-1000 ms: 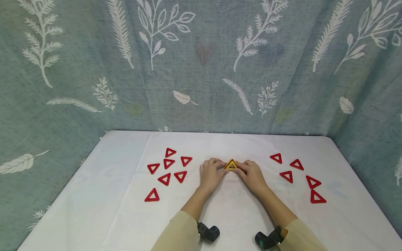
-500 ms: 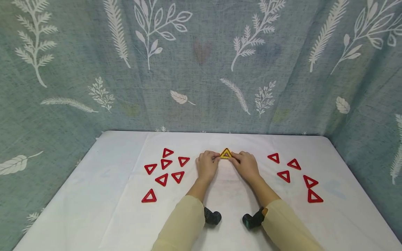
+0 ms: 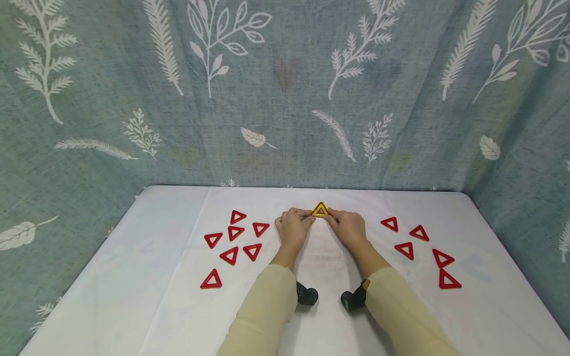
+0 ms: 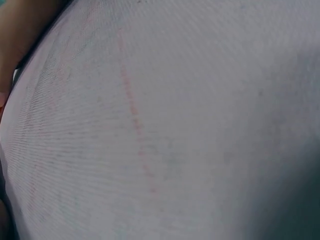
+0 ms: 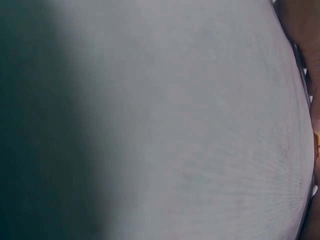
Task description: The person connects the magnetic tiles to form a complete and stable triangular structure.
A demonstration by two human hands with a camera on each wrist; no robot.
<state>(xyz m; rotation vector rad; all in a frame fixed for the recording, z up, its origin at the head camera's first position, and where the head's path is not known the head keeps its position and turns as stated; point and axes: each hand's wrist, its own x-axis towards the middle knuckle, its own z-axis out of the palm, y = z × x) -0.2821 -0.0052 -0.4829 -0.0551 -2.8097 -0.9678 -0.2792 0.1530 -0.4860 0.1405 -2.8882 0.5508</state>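
Observation:
A yellow triangle (image 3: 320, 215) with a hollow middle lies towards the far side of the white table, its tip pointing away from me. From the left, my left hand (image 3: 293, 228) pinches one lower corner between thumb and finger. My right hand (image 3: 349, 229) pinches the opposite corner the same way. In the right wrist view only a sliver of yellow shows at the right edge, beside part of the hand (image 5: 305, 30). White cloth fills most of the left wrist view, with some of the hand (image 4: 20, 30) at the upper left.
Several red hollow triangles lie scattered left of the hands, the nearest red triangle (image 3: 211, 285) apart from the others. More sit on the right, where two touch, including a lower red triangle (image 3: 450, 285). A patterned green curtain (image 3: 285, 148) hangs behind the table (image 3: 178, 198).
Both hands have moved away from me towards the table's far edge, carrying the yellow triangle with them. The red triangles have stayed where they were.

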